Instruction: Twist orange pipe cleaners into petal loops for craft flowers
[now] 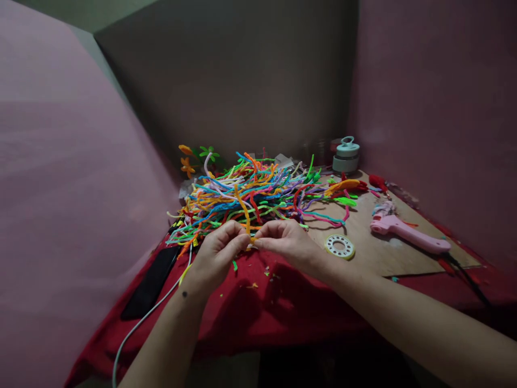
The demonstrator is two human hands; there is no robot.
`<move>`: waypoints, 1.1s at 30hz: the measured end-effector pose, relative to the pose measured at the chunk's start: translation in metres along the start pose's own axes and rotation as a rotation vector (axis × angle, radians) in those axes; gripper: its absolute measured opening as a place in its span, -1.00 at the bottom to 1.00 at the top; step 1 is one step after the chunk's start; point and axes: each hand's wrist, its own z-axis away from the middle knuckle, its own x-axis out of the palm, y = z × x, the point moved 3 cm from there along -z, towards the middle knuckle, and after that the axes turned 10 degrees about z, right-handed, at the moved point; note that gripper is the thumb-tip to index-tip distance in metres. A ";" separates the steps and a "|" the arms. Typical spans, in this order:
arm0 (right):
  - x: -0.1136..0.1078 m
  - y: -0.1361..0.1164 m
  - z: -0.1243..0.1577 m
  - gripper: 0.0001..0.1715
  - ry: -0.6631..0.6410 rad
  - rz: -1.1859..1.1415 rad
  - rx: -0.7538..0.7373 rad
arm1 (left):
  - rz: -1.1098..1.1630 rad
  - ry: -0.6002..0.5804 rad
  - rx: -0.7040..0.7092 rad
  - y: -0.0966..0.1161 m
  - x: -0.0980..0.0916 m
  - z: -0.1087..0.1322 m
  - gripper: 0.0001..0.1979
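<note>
Now left hand [218, 250] & right hand [288, 245] pinch the orange pipe cleaner [246, 214] mid-frame, fingers closed on it. Risk: its far end could snag the pile [262, 186] behind, dragging strands along.

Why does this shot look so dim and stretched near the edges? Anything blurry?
Head view: dim, even light, brightest on the pipe cleaner pile; soft shadows under the left hand and right hand fall on the red cloth; the wide lens stretches everything toward the edges; the pink glue gun looks fairly sharp; no glare.
</note>
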 end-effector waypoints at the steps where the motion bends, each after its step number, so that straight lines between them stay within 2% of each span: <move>1: -0.001 0.000 0.000 -0.84 0.009 -0.020 0.034 | -0.044 0.026 0.034 0.001 0.000 0.000 -0.81; 3: -0.002 -0.001 0.000 -0.86 0.049 -0.003 0.061 | -0.173 0.076 0.129 0.001 0.002 0.001 -0.85; 6: -0.003 -0.002 -0.001 -0.90 0.098 0.044 0.061 | -0.437 0.120 0.354 0.001 0.005 0.002 -0.90; 9: -0.004 -0.002 -0.002 -0.92 0.112 0.058 0.048 | -0.686 0.105 0.551 0.002 0.008 0.004 -0.92; 12: -0.004 -0.001 -0.002 -0.93 0.104 0.058 0.033 | -0.834 0.050 0.626 0.003 0.009 0.005 -0.91; 15: -0.003 -0.001 0.000 -0.93 0.076 0.034 0.012 | -0.856 0.000 0.616 0.005 0.011 0.006 -0.88; 18: -0.002 -0.001 0.001 -0.92 0.057 -0.002 0.026 | -0.770 -0.025 0.566 0.008 0.010 0.008 -0.86; 22: 0.000 0.004 -0.001 -0.84 -0.015 -0.267 0.089 | -0.549 -0.067 0.319 0.010 0.004 0.006 -0.88; 26: 0.000 0.011 -0.007 -0.83 -0.108 -0.545 0.177 | -0.338 -0.185 0.124 0.013 -0.001 0.002 -0.83; 30: 0.001 0.017 -0.009 -0.69 -0.175 -0.593 0.293 | -0.335 -0.335 0.083 0.015 0.000 -0.003 -0.80; 33: 0.000 0.018 -0.008 -0.62 -0.279 -0.547 0.321 | -0.345 -0.375 0.086 0.017 0.002 -0.006 -0.81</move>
